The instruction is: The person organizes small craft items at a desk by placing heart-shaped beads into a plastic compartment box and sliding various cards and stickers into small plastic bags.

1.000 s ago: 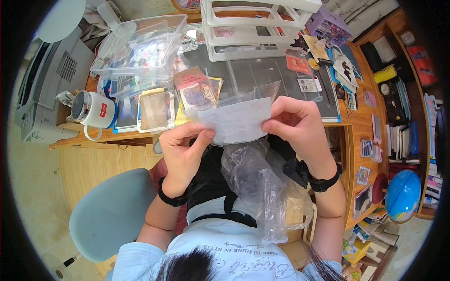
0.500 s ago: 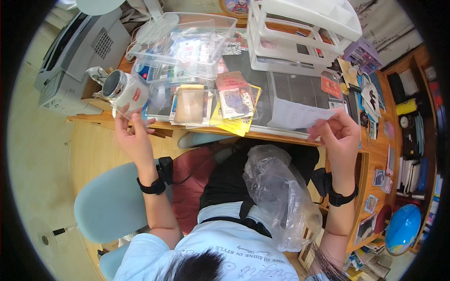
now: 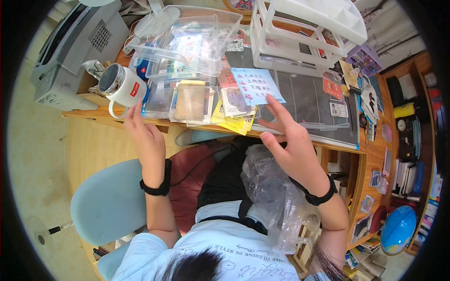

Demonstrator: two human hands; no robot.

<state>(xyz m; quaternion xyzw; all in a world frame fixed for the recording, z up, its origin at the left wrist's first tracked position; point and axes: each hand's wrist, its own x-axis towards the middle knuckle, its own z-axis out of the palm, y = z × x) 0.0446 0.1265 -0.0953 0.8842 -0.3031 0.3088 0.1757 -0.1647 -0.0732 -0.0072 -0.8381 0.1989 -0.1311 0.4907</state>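
Note:
My right hand [image 3: 295, 145] is open, its fingers spread at the desk's front edge. Its index fingertip meets the lower edge of a light-blue handwritten note [image 3: 257, 85], which overlaps a pile of cards [image 3: 238, 104]. My left hand [image 3: 147, 146] is also open, fingers stretched out, just in front of a white lidded mug [image 3: 125, 88]. Whether those fingertips touch the mug is hard to tell. Between the hands lie yellow papers [image 3: 232, 122] and a stack of cards with a brown piece [image 3: 191, 103] on top. A clear shallow drawer [image 3: 309, 105] sits right of the note.
Clear plastic trays [image 3: 187, 61] stand stacked at the back, beside a white drawer frame [image 3: 300, 54]. A grey printer [image 3: 77, 65] fills the far left. A crumpled clear bag [image 3: 276, 196] rests on my lap. Shelves and a blue globe [image 3: 398, 229] are at right.
My right hand has moved left from the clear drawer and no longer pinches a sheet. A blue note now shows over the card pile. The left hand's fingers have straightened.

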